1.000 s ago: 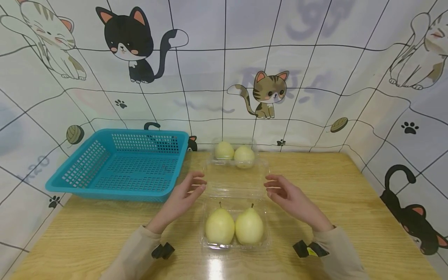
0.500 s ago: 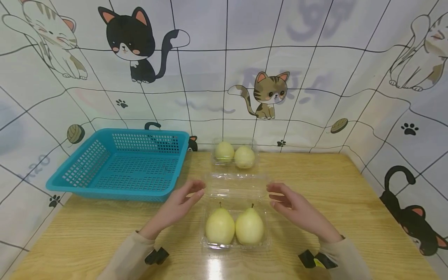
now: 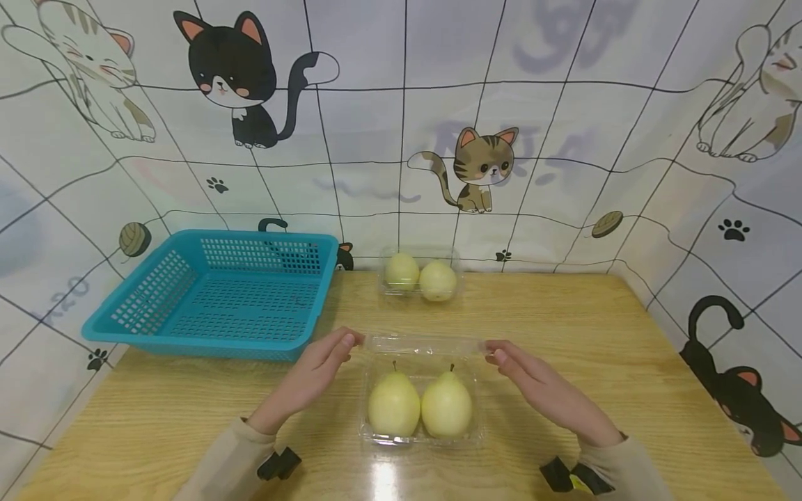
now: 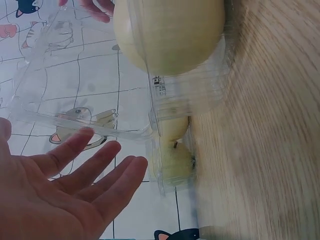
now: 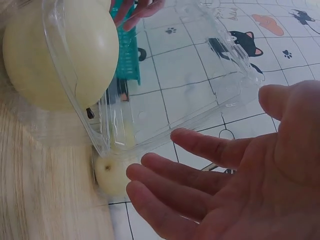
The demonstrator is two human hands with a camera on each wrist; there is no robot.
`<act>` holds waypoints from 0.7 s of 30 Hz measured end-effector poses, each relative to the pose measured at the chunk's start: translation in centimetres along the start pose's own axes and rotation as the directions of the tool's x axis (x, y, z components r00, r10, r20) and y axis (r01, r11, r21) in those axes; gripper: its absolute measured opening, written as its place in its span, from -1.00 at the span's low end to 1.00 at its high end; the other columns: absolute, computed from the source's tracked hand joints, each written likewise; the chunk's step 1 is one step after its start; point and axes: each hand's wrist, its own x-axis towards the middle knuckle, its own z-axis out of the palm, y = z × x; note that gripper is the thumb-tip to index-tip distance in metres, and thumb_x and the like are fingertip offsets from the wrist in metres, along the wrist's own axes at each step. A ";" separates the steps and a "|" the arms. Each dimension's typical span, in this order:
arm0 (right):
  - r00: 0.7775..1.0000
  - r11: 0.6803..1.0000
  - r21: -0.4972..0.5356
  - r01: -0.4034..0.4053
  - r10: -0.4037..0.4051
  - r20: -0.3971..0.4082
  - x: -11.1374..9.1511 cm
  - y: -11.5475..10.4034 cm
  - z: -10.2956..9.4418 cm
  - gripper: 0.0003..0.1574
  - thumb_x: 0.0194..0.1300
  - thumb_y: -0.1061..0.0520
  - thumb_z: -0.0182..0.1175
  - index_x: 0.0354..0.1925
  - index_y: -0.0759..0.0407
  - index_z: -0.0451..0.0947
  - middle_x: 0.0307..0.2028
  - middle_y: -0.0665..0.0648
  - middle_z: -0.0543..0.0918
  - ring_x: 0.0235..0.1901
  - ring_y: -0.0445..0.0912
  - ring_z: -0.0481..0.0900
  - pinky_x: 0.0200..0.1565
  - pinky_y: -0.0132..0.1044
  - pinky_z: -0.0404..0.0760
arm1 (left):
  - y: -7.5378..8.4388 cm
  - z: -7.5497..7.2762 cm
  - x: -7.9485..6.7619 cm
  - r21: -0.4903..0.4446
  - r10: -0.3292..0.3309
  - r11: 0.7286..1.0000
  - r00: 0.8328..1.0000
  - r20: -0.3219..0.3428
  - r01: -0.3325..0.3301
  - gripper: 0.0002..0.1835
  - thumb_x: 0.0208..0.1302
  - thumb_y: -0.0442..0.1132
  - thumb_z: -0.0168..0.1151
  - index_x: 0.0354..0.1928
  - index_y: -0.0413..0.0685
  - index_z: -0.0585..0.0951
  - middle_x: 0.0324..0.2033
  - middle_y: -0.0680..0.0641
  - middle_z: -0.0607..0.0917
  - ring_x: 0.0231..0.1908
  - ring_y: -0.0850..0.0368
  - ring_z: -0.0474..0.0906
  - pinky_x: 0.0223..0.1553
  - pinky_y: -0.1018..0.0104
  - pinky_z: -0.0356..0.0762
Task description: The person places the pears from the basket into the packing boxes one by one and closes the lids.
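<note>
In the head view, a clear plastic clamshell box (image 3: pixel 421 440) holds two yellow-green pears (image 3: pixel 394 407), stems pointing away from me. Its hinged lid (image 3: pixel 426 344) stands raised at the far side, as the wrist views also show. My left hand (image 3: pixel 316 372) is at the lid's left edge, fingers extended and only slightly bent. At the opposite edge is my right hand (image 3: pixel 545 386), palm turned inward. In the right wrist view the index fingertip is right at the lid's rim (image 5: pixel 185 122). Neither hand wraps around the plastic.
A second clear box (image 3: pixel 410 291) with two pears (image 3: pixel 438 280) stands behind, near the wall covering. To the left is a blue plastic basket (image 3: pixel 238 299) with nothing in it. The cat-patterned cloth (image 3: pixel 564 195) surrounds the wooden table (image 3: pixel 564 313) at the back and sides.
The lid has swung up from lying back on the far side to standing raised. Both hands have come slightly nearer to me with it, fingers straightening. Pears and basket have stayed put.
</note>
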 end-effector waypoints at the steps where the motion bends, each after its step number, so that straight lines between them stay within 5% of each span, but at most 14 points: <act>1: 1.000 1.000 0.005 -0.009 0.009 -0.002 -0.1 0.0 0.0 -0.36 0.59 -0.11 -0.31 0.34 0.28 0.26 0.22 0.36 0.43 0.20 0.26 0.39 0.13 0.22 0.37 | 0.0 0.1 0.0 0.008 0.003 1.000 1.000 -0.004 -0.003 -0.65 0.57 -0.22 -0.23 -0.01 -0.20 0.56 -0.03 -0.16 0.62 -0.06 -0.19 0.53 -0.05 0.05 0.51; 11: 1.000 0.996 0.092 -0.008 0.011 -0.025 -0.3 -0.4 0.9 -0.33 0.60 -0.05 -0.36 0.34 0.45 0.18 0.26 0.44 0.35 0.22 0.28 0.35 0.20 0.20 0.28 | 0.4 0.8 -0.1 0.077 -0.023 0.997 0.997 -0.071 0.029 -0.72 0.51 -0.18 -0.09 -0.13 -0.14 0.60 -0.20 -0.05 0.65 -0.15 0.06 0.53 -0.10 0.06 0.50; 21: 0.994 0.971 0.214 -0.108 0.111 0.000 -0.7 -0.6 1.8 -0.35 0.58 -0.11 -0.27 0.38 0.30 0.13 0.31 0.40 0.28 0.28 0.26 0.26 0.20 0.17 0.31 | 0.8 1.3 -0.7 0.045 -0.092 0.995 0.995 -0.036 0.093 -0.68 0.49 -0.15 -0.09 0.01 -0.20 0.54 0.00 -0.11 0.61 0.05 -0.12 0.49 0.03 -0.07 0.44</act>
